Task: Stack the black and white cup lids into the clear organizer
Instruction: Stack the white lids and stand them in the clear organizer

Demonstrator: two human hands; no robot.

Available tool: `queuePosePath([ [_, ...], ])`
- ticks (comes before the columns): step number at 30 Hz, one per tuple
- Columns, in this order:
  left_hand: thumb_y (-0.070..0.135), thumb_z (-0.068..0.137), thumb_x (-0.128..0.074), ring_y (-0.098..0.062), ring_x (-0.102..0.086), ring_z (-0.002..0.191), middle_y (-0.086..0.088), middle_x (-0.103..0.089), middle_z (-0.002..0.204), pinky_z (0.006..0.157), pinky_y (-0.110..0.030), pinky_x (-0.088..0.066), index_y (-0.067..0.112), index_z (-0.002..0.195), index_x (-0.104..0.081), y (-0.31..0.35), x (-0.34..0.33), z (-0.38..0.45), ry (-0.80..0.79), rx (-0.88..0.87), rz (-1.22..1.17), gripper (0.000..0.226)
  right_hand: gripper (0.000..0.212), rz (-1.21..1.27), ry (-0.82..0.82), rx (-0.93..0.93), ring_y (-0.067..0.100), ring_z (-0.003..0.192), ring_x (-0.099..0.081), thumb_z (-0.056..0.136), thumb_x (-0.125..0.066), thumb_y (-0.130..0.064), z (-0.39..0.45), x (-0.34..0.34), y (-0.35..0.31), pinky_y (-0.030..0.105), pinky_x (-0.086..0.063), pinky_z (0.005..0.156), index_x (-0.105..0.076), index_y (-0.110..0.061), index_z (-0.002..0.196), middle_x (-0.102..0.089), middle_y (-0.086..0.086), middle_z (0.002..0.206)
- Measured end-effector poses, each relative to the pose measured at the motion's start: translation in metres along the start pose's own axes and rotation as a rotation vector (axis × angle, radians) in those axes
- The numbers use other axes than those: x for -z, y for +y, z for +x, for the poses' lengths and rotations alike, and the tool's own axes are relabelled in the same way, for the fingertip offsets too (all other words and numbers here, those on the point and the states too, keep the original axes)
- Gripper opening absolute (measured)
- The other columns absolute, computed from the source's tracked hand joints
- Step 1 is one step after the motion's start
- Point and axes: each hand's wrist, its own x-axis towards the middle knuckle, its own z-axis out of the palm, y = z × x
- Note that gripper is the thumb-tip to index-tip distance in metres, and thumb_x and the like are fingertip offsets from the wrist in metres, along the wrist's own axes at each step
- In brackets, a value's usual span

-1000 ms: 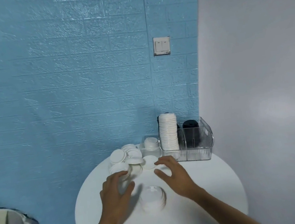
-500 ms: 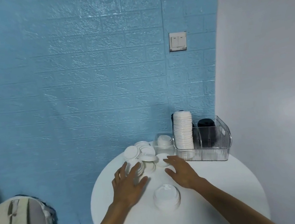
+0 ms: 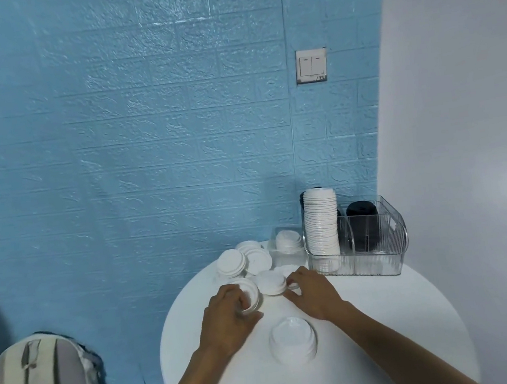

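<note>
From the head camera, your left hand (image 3: 228,317) is curled over a short pile of white lids (image 3: 247,293) at the near edge of the loose cluster, fingers wrapped round its rim, so it is grasping that pile. Your right hand (image 3: 313,294) reaches in from the other side; its fingertips pinch the edge of a lid (image 3: 291,283) just right of a domed white lid (image 3: 271,281) lying between your hands.

More loose lids (image 3: 242,261) lie scattered behind, toward the blue wall, and a small clear tub (image 3: 285,243) beside them holds a few more. A separate short stack (image 3: 293,340) sits on the round white desk (image 3: 386,318) nearer you, apart from both hands.

The clear organizer (image 3: 377,260) stands at the back right of the desk. Its left compartment carries a tall white stack (image 3: 321,222) rising above the rim; black lids (image 3: 362,223) fill a compartment to the right.

These lids look thin, light and somewhat flexible, likely slick plastic. Squeezing the dome may buckle it, so take hold across the outer rim with thumb opposite fingers. Nested piles probably shift sideways easily; support a pile from below or grip low when you lift. The tall white stack looks liable to topple if you set more on it off-centre.
</note>
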Motion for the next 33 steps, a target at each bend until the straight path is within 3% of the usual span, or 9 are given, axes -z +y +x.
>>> queuePosePath([
  [4,0.056,0.069,-0.083,-0.016,-0.06,0.092,0.016,-0.06,0.1,0.079,-0.032,-0.049,0.026,0.081,-0.056,0.009,0.007,-0.009,-0.015,0.009,0.025,0.042,0.041,0.007,0.043,-0.025,0.02,0.106,-0.061,0.093,-0.061,-0.057,-0.019,0.009,0.0,0.032,-0.046,0.094,-0.065,-0.023,0.115,-0.06,-0.003,0.112],
  [7,0.061,0.071,-0.079,-0.007,-0.059,0.089,0.022,-0.064,0.102,0.078,-0.024,-0.045,0.039,0.092,-0.054,0.015,0.013,-0.024,-0.048,0.001,0.015,0.04,0.047,0.015,0.051,-0.044,0.016,0.107,-0.058,0.088,-0.065,-0.062,-0.038,0.018,0.003,0.029,-0.044,0.091,-0.064,-0.027,0.119,-0.059,-0.007,0.109],
  [10,0.071,0.073,-0.07,0.0,-0.062,0.079,0.028,-0.068,0.088,0.069,-0.018,-0.047,0.041,0.092,-0.057,0.026,0.022,-0.04,-0.006,0.013,-0.044,0.038,0.049,0.019,0.034,-0.076,0.012,0.106,-0.055,0.083,-0.068,-0.068,-0.056,0.026,0.006,0.025,-0.042,0.089,-0.064,-0.032,0.117,-0.051,-0.016,0.102],
  [13,0.069,0.081,-0.064,-0.007,-0.06,0.067,0.018,-0.066,0.071,0.064,-0.026,-0.047,0.036,0.089,-0.054,0.031,0.028,-0.047,0.03,0.018,-0.066,0.035,0.044,0.044,0.053,-0.108,0.009,0.1,-0.057,0.084,-0.065,-0.07,-0.071,0.032,0.012,0.024,-0.041,0.083,-0.069,-0.032,0.106,-0.049,-0.017,0.091],
  [18,0.05,0.096,-0.063,-0.011,-0.06,0.058,0.011,-0.067,0.071,0.072,-0.038,-0.051,0.045,0.097,-0.05,0.027,0.03,-0.046,0.02,-0.014,-0.227,0.015,0.027,0.155,0.107,-0.149,0.01,0.09,-0.061,0.089,-0.063,-0.065,-0.089,0.047,0.014,0.03,-0.048,0.084,-0.069,-0.039,0.083,-0.062,-0.013,0.093],
  [23,0.045,0.098,-0.064,-0.022,-0.065,0.054,-0.006,-0.068,0.071,0.071,-0.042,-0.054,0.052,0.115,-0.052,0.029,0.027,-0.047,0.069,0.065,-0.439,0.022,0.023,0.275,0.198,-0.207,0.007,0.093,-0.062,0.089,-0.068,-0.059,-0.1,0.055,0.006,0.029,-0.049,0.086,-0.07,-0.036,0.085,-0.067,-0.013,0.096],
  [27,0.037,0.102,-0.061,-0.019,-0.059,0.044,-0.007,-0.066,0.067,0.069,-0.039,-0.051,0.043,0.107,-0.063,0.033,0.028,-0.046,0.092,0.101,-0.426,0.008,0.025,0.292,0.22,-0.22,0.007,0.09,-0.062,0.085,-0.072,-0.057,-0.104,0.053,0.003,0.03,-0.05,0.085,-0.071,-0.032,0.084,-0.067,-0.014,0.093],
  [30,0.038,0.101,-0.059,-0.019,-0.055,0.047,-0.002,-0.068,0.062,0.069,-0.037,-0.05,0.039,0.098,-0.065,0.03,0.031,-0.039,0.082,0.205,-0.397,0.007,0.025,0.292,0.235,-0.237,0.008,0.087,-0.063,0.082,-0.075,-0.056,-0.108,0.054,0.002,0.03,-0.05,0.083,-0.067,-0.034,0.076,-0.067,-0.014,0.09],
  [33,0.041,0.101,-0.054,-0.017,-0.06,0.067,0.006,-0.068,0.062,0.069,-0.032,-0.045,0.038,0.09,-0.063,0.024,0.036,-0.036,0.036,0.314,-0.275,0.014,0.022,0.377,0.29,-0.231,0.003,0.087,-0.063,0.085,-0.074,-0.053,-0.109,0.056,0.002,0.03,-0.051,0.082,-0.066,-0.034,0.076,-0.069,-0.015,0.088],
])
